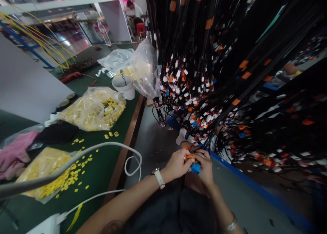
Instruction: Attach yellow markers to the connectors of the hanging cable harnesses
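Observation:
My left hand, with a white-strapped watch at the wrist, has thumb and fingers pinched on an orange connector at the end of a wire harness. Beside it, my right hand is curled around the orange wires of the same harness end. A blue connector hangs from this bunch, just below the fingers and between both hands. The fingertips partly cover the connectors, so small details there are hidden. Just beyond hangs a thick mass of black wire harnesses ending in white, orange and blue connectors.
On the green-topped table at left lie bags of small yellow parts, loose yellow pieces, a white cup with a spoon, and pink gloves. A grey cable arches over the edge. Another person sits far back.

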Action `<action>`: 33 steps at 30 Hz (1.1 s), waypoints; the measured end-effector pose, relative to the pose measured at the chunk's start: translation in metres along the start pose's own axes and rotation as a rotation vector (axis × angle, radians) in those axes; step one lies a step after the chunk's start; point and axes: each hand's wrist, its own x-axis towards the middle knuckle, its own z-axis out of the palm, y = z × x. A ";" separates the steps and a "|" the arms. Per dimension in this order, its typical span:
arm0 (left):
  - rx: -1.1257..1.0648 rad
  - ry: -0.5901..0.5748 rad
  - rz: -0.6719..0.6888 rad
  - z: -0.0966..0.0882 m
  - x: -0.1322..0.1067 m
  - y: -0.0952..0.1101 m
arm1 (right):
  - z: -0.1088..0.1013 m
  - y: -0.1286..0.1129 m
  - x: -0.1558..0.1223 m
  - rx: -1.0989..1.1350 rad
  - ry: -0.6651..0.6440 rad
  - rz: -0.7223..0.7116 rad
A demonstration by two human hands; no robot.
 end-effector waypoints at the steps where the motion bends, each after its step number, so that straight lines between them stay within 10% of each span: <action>1: 0.006 0.002 0.004 0.000 0.000 0.000 | 0.000 0.000 0.000 0.000 0.003 -0.002; 14: -0.870 -0.201 -0.437 -0.011 0.014 -0.004 | -0.003 -0.004 0.005 0.122 0.055 0.033; 33: -0.243 -0.051 -0.218 -0.007 0.009 0.001 | -0.005 -0.004 0.005 0.077 -0.002 0.042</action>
